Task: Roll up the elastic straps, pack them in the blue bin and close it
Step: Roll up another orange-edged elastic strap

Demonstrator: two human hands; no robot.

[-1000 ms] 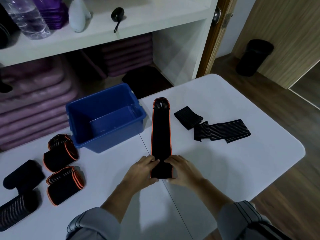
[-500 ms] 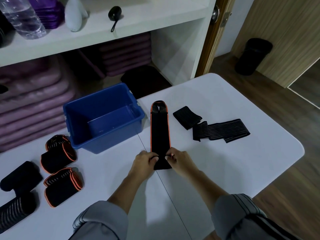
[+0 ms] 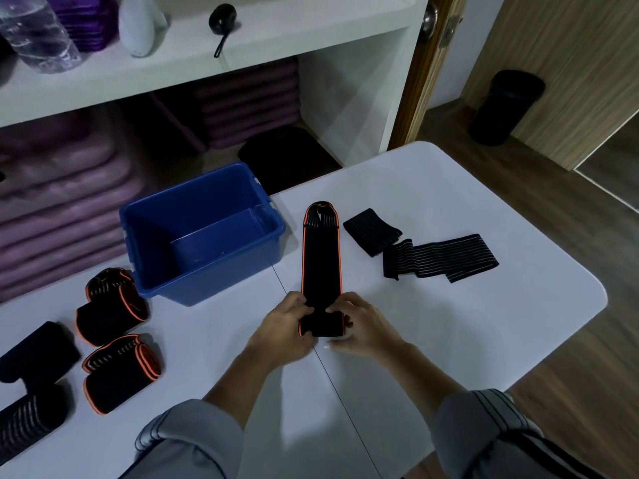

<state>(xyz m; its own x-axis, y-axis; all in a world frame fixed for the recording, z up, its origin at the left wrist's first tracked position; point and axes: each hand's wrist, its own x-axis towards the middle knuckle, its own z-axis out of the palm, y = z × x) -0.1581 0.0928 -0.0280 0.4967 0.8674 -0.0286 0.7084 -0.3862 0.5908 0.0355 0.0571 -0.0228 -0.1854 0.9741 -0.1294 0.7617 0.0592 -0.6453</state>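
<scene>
Left grip (image 3: pixel 288 323) and right grip (image 3: pixel 359 326) both pinch the near end of the strap (image 3: pixel 321 264), one at each edge. The fingers are curled over a short rolled or folded part, and the thumbs are partly hidden on the near side. Both wrists sit low over the worktop (image 3: pixel 449 323). The forearms come in from the bottom of the view and converge, with grey striped sleeves (image 3: pixel 193 440) bunched near the elbows.

Beyond the fingers the strap, black with orange edging, lies flat and straight, running away from the person. Its far end is just right of the bin (image 3: pixel 214 281), which stands open-topped at the worktop's back edge.

Left of the bin lie two orange-edged rolls (image 3: pixel 110 312), and two darker rolls (image 3: pixel 34 350) are at the left border. A striped strap (image 3: pixel 439 257) lies unrolled to the right, well apart from the grips.

The worktop is white with rounded corners and a seam down its middle. Behind it a white shelf (image 3: pixel 276 46) carries a bottle (image 3: pixel 38 36), with purple mats (image 3: pixel 62 202) stacked below. To the right are a wood floor (image 3: pixel 570 357) and a door.
</scene>
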